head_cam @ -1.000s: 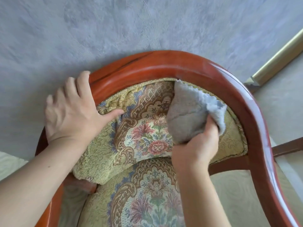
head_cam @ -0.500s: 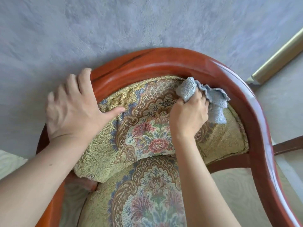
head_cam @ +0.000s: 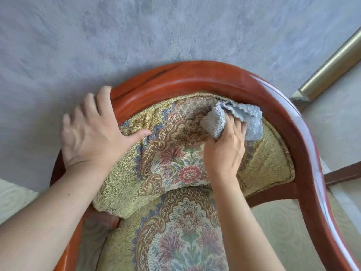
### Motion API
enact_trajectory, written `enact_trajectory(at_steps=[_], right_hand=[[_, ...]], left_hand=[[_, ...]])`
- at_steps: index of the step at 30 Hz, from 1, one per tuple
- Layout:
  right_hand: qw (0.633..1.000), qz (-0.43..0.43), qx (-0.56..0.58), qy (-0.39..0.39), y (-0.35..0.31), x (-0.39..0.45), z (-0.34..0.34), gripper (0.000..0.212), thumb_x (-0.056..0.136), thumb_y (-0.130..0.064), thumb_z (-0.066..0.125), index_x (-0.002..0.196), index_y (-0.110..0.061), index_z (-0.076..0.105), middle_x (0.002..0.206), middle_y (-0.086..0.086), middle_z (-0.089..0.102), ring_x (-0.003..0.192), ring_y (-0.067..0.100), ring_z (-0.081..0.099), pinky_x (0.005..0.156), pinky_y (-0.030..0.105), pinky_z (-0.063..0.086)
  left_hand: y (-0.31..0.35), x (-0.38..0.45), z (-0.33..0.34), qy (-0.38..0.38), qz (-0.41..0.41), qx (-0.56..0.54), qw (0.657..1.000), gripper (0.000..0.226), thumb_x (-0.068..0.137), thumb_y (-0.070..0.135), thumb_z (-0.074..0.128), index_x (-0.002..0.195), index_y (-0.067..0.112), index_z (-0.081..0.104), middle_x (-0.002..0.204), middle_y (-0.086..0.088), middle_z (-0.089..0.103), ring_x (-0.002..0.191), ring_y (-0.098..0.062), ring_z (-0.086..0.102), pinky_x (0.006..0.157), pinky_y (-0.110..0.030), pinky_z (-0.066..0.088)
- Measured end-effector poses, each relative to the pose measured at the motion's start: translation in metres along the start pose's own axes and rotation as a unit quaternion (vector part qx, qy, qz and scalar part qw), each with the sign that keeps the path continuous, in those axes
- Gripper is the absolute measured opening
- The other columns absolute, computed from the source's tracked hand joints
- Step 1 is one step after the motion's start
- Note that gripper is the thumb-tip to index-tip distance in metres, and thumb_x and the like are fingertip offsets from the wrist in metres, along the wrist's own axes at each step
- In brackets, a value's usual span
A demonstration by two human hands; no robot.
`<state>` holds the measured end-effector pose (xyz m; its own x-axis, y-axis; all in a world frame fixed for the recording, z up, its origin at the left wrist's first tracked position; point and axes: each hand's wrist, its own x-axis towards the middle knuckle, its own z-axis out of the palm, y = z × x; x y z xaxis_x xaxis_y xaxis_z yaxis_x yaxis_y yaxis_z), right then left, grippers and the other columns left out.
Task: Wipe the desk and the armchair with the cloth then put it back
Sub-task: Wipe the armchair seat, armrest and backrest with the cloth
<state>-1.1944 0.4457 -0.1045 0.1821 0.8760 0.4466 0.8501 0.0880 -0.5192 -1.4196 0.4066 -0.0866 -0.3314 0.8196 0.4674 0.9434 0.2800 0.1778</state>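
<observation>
The armchair has a curved, glossy red-brown wooden frame [head_cam: 195, 77] and floral tapestry upholstery. Its padded backrest [head_cam: 172, 153] fills the middle of the view, with the seat cushion [head_cam: 181, 235] below it. My right hand [head_cam: 224, 153] grips a bunched grey-blue cloth [head_cam: 234, 119] and presses it against the upper right of the backrest, just under the frame. My left hand [head_cam: 93, 133] lies flat over the frame's left curve, fingers spread behind it and thumb on the fabric. The desk is out of view.
A grey textured wall [head_cam: 136, 32] stands directly behind the chair. A gold-coloured strip [head_cam: 332, 67] runs diagonally at the upper right. Pale patterned floor [head_cam: 293, 227] shows beside the chair, and a dark wooden bar [head_cam: 343, 173] sticks out at the right.
My right hand turned over and moved the cloth up the backrest towards the frame, and the cloth went from spread to bunched. My left hand stayed on the frame.
</observation>
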Motion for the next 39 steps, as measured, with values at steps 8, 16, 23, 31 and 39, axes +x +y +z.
enact_trajectory(at_steps=[8, 16, 23, 31, 39], right_hand=[[0.98, -0.145, 0.113, -0.082, -0.067, -0.05, 0.047, 0.072, 0.072, -0.012, 0.03, 0.14, -0.001, 0.047, 0.143, 0.018, 0.052, 0.139, 0.034, 0.039, 0.12, 0.044, 0.012], [0.998, -0.013, 0.046, 0.051, -0.003, -0.001, 0.021, 0.07, 0.074, 0.009, 0.054, 0.142, -0.005, 0.046, 0.143, 0.012, 0.053, 0.137, 0.03, 0.043, 0.119, 0.034, 0.01], [0.982, -0.157, 0.07, -0.081, -0.061, -0.031, 0.038, 0.067, 0.072, -0.004, 0.052, 0.139, 0.001, 0.047, 0.142, 0.019, 0.052, 0.136, 0.036, 0.042, 0.119, 0.04, 0.009], [0.997, -0.05, -0.049, -0.018, 0.024, 0.016, -0.001, 0.043, 0.087, -0.004, 0.064, 0.129, -0.001, 0.056, 0.124, 0.015, 0.066, 0.117, 0.031, 0.06, 0.107, 0.049, 0.042], [0.973, -0.184, 0.113, -0.076, -0.047, -0.012, 0.017, 0.051, 0.071, 0.012, 0.054, 0.12, 0.0, 0.063, 0.1, 0.013, 0.071, 0.086, 0.02, 0.056, 0.082, 0.033, 0.048]], left_hand=[[0.001, -0.001, 0.0, 0.003, -0.005, -0.011, 1.0, 0.111, 0.052, 0.068, 0.082, 0.137, 0.009, 0.042, 0.111, -0.026, 0.055, 0.091, -0.047, 0.06, 0.081, -0.057, 0.044], [-0.002, 0.0, 0.002, 0.007, 0.004, 0.009, 1.0, 0.116, 0.057, 0.085, 0.071, 0.137, 0.008, 0.039, 0.114, -0.025, 0.057, 0.091, -0.043, 0.062, 0.08, -0.054, 0.047], [0.0, -0.002, 0.001, 0.01, 0.007, -0.005, 1.0, 0.115, 0.057, 0.083, 0.073, 0.137, 0.007, 0.04, 0.112, -0.025, 0.056, 0.09, -0.045, 0.061, 0.078, -0.054, 0.044], [-0.001, -0.001, 0.002, 0.013, 0.008, 0.019, 1.0, 0.116, 0.058, 0.086, 0.07, 0.138, 0.008, 0.038, 0.115, -0.025, 0.057, 0.091, -0.042, 0.062, 0.078, -0.052, 0.048], [0.0, -0.001, 0.002, 0.01, 0.005, 0.009, 1.0, 0.12, 0.056, 0.085, 0.073, 0.14, 0.009, 0.036, 0.119, -0.026, 0.055, 0.096, -0.044, 0.06, 0.081, -0.053, 0.045]])
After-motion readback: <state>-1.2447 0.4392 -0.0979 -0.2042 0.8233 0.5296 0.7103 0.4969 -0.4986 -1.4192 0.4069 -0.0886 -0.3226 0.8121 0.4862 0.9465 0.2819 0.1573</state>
